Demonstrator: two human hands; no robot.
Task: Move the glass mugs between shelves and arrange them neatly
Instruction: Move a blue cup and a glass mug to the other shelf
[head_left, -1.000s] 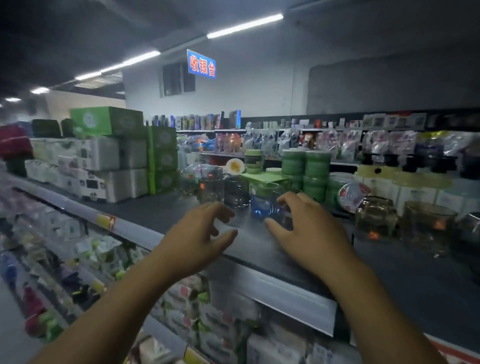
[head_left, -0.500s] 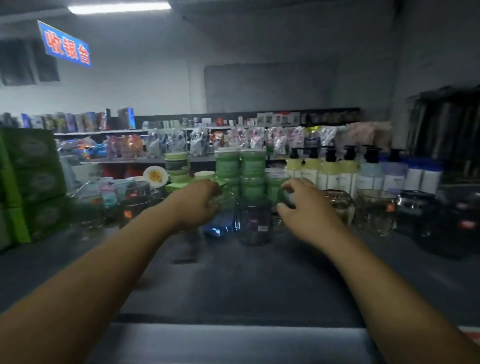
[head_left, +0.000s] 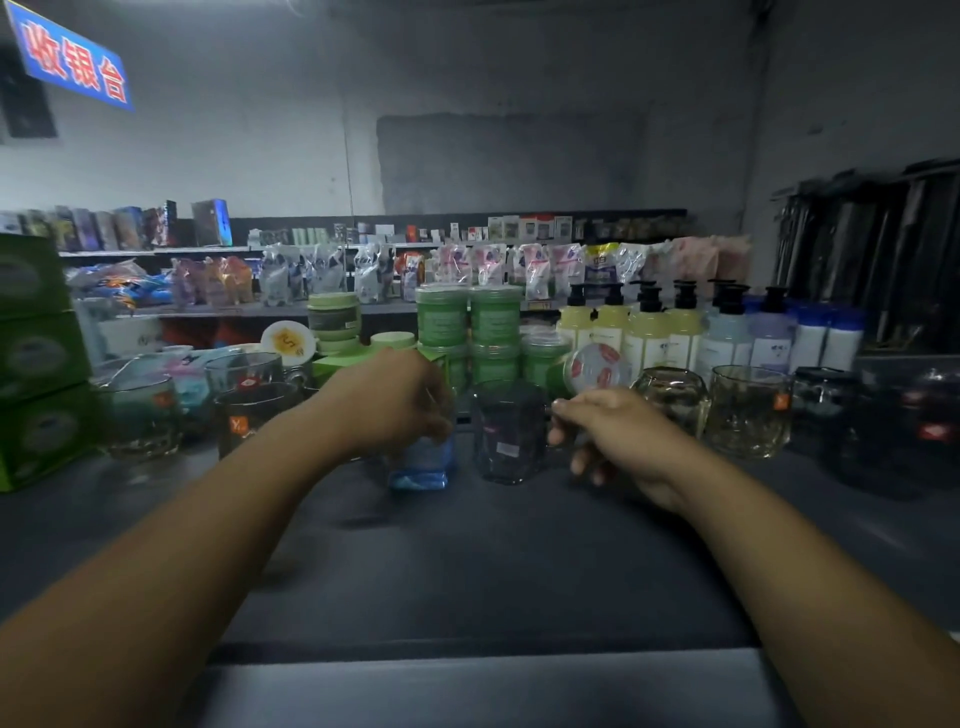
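My left hand (head_left: 395, 402) curls around the blue mug (head_left: 420, 462); my right hand (head_left: 615, 436) pinches the handle side of the dark mug (head_left: 510, 431), both standing mid-shelf (head_left: 467, 561). I would lift each straight up, clear of neighbouring glasses (head_left: 748, 410).

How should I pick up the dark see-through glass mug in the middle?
Grip the dark clear glass mug by its handle, coming from the right. It stands upright, its handle seems to point right where the right hand is, and the blue glass mug crowds its left side.
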